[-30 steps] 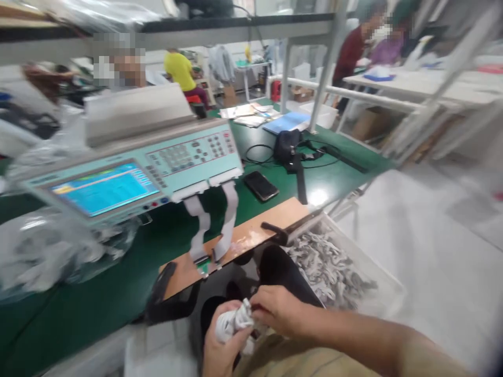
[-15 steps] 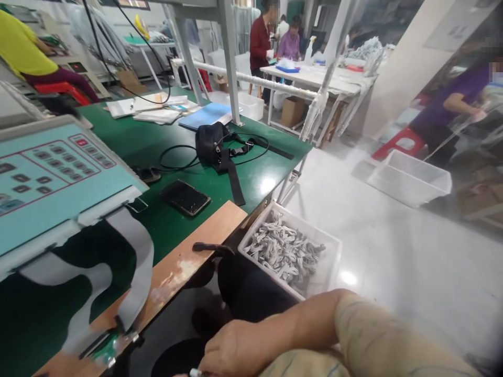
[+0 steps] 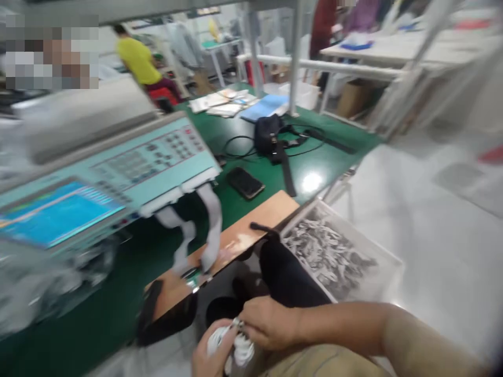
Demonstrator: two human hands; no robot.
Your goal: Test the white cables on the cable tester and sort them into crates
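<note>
Low in the view, close to my lap, my left hand (image 3: 210,353) is wrapped round a coiled white cable (image 3: 243,351). My right hand (image 3: 271,320) meets it from the right, its fingers closed at the small metal-looking connector end (image 3: 237,323) of that cable. Blur hides the exact fingertip grip. Beyond the hands, a small green circuit board (image 3: 193,280) with grey ribbon cables (image 3: 212,230) rests at the wooden strip (image 3: 271,212) along the table edge.
A teal control panel (image 3: 157,162) with a lit screen (image 3: 66,212) stands left on the green table (image 3: 314,162). A phone (image 3: 246,183) and a black pouch (image 3: 268,135) lie behind the strip. At right is a white bin (image 3: 377,251) of bundled cables. Other people work farther back.
My view has turned left, so the table and bin sit farther right and the lit screen shows. My left hand and the white cable coil have come into sight beside my right hand.
</note>
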